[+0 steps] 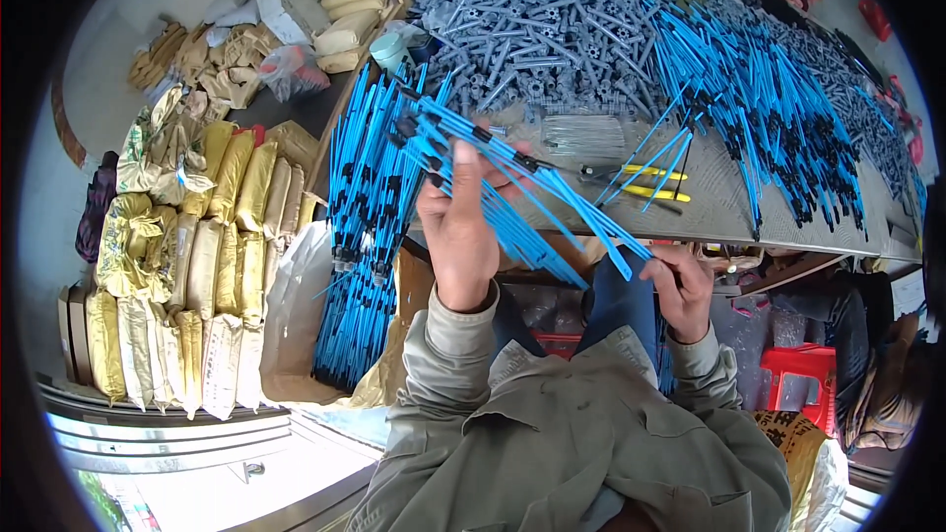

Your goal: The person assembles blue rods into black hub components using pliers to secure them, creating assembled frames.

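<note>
Left hand (458,236): your fingers clamp the blue sticks (527,236), thumb across.
Right hand (682,288): your fingertips pinch one lower end — the nearer hand there.
Sticks' slant: from beyond your left fingers, down toward your right fingertips.

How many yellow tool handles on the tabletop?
2: the upper yellow handle and, just below it, the lower yellow handle, both right of the blue stick bundle in the left hand. The gray parts pile could hide more.
</note>
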Available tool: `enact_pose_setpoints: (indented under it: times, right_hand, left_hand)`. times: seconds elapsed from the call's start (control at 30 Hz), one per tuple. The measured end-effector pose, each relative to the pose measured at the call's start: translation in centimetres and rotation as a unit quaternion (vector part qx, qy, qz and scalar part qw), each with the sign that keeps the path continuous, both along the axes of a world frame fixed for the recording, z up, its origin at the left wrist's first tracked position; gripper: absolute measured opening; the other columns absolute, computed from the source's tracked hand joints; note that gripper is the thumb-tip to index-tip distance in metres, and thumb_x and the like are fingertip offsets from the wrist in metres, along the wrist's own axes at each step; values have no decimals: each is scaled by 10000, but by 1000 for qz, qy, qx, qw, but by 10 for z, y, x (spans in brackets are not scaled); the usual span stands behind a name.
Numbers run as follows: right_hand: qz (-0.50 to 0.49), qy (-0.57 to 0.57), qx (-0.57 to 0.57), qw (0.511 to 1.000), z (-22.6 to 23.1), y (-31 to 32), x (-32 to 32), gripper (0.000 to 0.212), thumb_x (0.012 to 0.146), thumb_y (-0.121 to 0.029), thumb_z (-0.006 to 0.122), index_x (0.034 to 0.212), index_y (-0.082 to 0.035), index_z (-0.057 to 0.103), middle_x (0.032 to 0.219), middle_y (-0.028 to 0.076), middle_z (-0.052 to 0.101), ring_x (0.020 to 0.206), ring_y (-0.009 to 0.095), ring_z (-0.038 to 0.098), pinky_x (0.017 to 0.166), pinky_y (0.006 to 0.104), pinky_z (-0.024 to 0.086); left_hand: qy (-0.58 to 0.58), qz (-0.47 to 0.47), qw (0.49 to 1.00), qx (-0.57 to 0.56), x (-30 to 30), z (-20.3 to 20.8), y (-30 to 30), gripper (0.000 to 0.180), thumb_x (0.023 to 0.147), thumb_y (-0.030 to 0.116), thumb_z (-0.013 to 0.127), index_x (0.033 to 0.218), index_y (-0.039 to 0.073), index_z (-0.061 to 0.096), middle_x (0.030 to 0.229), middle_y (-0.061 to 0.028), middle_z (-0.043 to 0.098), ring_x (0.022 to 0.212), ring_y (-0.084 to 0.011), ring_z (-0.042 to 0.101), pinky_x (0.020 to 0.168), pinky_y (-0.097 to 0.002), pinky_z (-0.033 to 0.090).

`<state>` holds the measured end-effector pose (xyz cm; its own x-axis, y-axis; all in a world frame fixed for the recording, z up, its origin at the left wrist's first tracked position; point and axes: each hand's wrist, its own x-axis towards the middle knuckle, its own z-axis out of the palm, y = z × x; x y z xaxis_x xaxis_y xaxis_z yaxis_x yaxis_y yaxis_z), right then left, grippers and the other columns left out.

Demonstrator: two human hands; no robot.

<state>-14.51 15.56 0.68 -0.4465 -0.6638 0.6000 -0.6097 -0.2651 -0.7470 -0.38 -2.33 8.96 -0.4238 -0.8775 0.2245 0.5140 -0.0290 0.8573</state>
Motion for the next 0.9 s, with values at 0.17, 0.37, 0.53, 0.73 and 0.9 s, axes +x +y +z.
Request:
enact_pose_setpoints:
  times: [0.17, 0.37, 0.53, 0.73, 0.9]
  right_hand:
    - [-17, -3, -11, 1000, -6, 11, 8, 82, 839, -7, 529, 893, 10, 589, 666, 49, 608, 576, 104, 545, 533, 231, 425]
    - [-5, -83, -6, 997, -28, -2, 41, 97, 821, 0, 544, 888, -31, 607, 715, 48, 618, 573, 97, 557, 529, 237, 429]
    - [50, -55, 26, 997, -22, -5, 13, 100, 826, -91, 578, 906, -38, 607, 762, 71, 612, 591, 149, 572, 529, 290, 442]
    - [-400, 64, 128, 905, 6, -35, -118, 369, 819, -390, 602, 870, -24, 605, 712, 148, 604, 620, 275, 595, 551, 371, 455]
    - [-340, -32, 216, 915, -37, -86, -151, 501, 742, -531, 619, 687, -34, 582, 627, 178, 582, 624, 341, 600, 541, 425, 465]
  left_hand:
    - [46, 73, 996, -12, -8, -6, -4, 219, 896, 231, 553, 1015, 47, 564, 771, -61, 627, 580, -139, 560, 547, -268, 486]
    - [72, 32, 996, -48, 0, -18, -14, 155, 887, 169, 551, 1008, 71, 549, 739, -6, 569, 575, -101, 501, 492, -231, 400]
    - [158, 19, 987, -37, 21, -14, -22, 176, 888, 128, 535, 1062, 103, 539, 722, 26, 495, 577, -76, 430, 473, -220, 353]
    - [251, -11, 968, 4, 75, 17, 8, 198, 924, 170, 491, 1114, 124, 513, 633, 14, 356, 535, -101, 346, 444, -245, 329]
    - [254, -215, 933, -137, 112, 7, 5, 281, 963, 301, 394, 1142, 107, 489, 654, -23, 479, 569, -116, 437, 559, -289, 432]
